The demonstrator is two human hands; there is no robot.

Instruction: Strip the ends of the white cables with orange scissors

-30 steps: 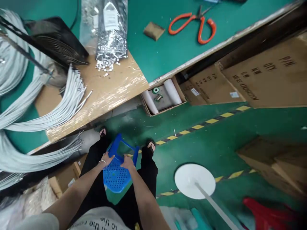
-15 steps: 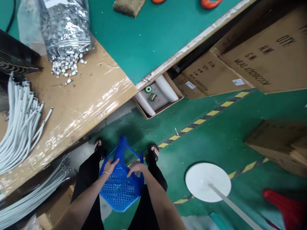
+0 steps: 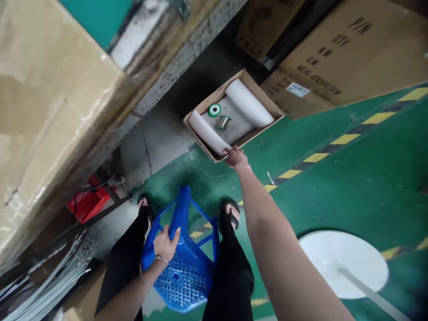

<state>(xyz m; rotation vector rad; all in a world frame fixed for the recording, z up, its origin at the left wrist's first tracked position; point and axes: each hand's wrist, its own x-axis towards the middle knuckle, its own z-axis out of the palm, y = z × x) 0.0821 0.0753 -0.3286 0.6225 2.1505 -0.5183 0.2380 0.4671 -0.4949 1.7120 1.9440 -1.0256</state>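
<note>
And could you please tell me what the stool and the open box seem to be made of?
Stool: probably molded plastic with a glossy blue finish, judging by its bright highlights and regular holes. Box: likely cardboard, matte brown, judging by its thin, dull sides.

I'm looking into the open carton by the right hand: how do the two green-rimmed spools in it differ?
Pose: the end-on spool turns its round face up to the camera, while the sideways spool lies on its side.
Look: the end-on spool shows a white ring around a dark centre; the sideways spool shows a shiny, metallic-looking winding.
Shared: both have green rims and sit inside the carton.
</note>
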